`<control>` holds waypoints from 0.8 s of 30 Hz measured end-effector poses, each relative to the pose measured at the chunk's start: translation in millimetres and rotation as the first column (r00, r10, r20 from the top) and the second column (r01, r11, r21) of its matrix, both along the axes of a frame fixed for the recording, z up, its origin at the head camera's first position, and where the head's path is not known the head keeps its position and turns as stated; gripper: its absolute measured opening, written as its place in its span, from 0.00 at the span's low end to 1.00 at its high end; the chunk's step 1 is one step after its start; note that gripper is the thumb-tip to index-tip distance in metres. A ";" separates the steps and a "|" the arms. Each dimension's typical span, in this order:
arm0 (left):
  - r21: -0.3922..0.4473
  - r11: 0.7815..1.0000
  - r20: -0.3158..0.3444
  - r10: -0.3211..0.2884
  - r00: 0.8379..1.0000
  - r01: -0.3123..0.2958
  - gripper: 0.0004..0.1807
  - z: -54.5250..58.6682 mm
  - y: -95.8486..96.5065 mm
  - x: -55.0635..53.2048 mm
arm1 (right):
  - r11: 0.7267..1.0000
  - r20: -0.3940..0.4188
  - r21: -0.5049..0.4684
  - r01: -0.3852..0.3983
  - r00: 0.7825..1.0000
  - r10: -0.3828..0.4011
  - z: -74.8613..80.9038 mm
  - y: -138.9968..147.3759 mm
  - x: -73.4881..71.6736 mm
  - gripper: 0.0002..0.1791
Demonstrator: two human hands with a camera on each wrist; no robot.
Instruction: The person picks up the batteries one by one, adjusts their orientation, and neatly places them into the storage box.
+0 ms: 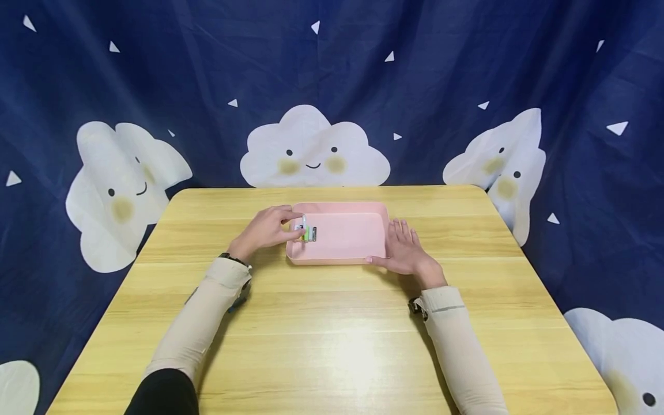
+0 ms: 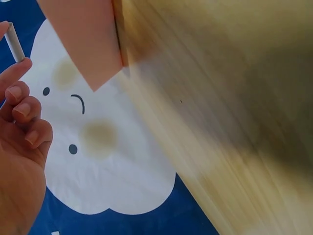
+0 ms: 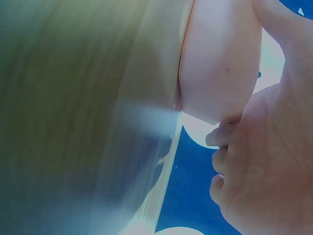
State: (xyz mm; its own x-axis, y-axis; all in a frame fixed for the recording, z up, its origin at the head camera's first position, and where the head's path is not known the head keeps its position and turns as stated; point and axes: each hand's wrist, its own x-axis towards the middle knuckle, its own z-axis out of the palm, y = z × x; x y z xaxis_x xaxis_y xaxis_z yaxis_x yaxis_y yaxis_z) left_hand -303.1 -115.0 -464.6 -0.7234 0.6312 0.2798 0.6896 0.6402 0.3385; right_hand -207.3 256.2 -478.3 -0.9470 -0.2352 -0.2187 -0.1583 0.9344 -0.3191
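Observation:
My left hand (image 1: 267,228) is over the left end of a shallow pink tray (image 1: 344,236). Between its thumb and a finger it pinches a small pale battery (image 2: 14,43) by the two ends; the other fingers curl in toward the palm. Just beneath, several small batteries (image 1: 313,233), green, whitish and dark, lie side by side on the tray floor, partly hidden by that hand. My right hand (image 1: 406,251) rests against the tray's right end, fingers extended along the outside and the thumb at the near rim.
A light wood-grain table (image 1: 321,323) with rounded far corners bears the tray near its far edge. Behind and beside it hangs a dark blue curtain (image 1: 436,69) printed with smiling clouds. Dark straps sit on both wrists at the beige sleeves (image 1: 218,294).

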 end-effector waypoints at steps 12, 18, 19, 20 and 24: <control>-0.056 0.990 -0.013 -0.133 0.991 0.133 0.14 -9.4 19.7 -15.2 | 1.000 -0.005 -0.020 0.003 1.000 -0.003 0.3 -0.1 0.5 0.69; -0.148 0.984 -0.031 -0.107 0.994 0.102 0.24 -14.6 28.7 -16.4 | 1.000 0.001 -0.020 0.002 1.000 -0.002 1.4 0.9 1.0 0.69; -0.165 0.982 -0.024 -0.097 0.995 0.091 0.25 -15.0 29.6 -16.1 | 1.000 0.004 -0.018 0.001 1.000 -0.001 1.8 0.8 1.4 0.69; -0.181 0.980 -0.021 -0.088 0.996 0.083 0.27 -16.1 30.4 -16.1 | 1.000 0.004 -0.015 0.000 1.000 0.000 1.6 1.0 1.2 0.69; -0.225 0.971 0.008 -0.081 0.997 0.080 0.28 -19.4 33.9 -15.2 | 1.000 0.005 -0.014 -0.004 1.000 0.004 0.4 0.4 1.0 0.69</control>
State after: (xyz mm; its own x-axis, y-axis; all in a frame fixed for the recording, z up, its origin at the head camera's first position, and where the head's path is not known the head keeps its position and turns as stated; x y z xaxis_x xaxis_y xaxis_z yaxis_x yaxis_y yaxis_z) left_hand -318.3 -81.1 -484.0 -0.6675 0.7342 0.1243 0.7422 0.6424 0.1912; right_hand -206.4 256.6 -477.9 -0.9451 -0.2420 -0.2198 -0.1604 0.9291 -0.3332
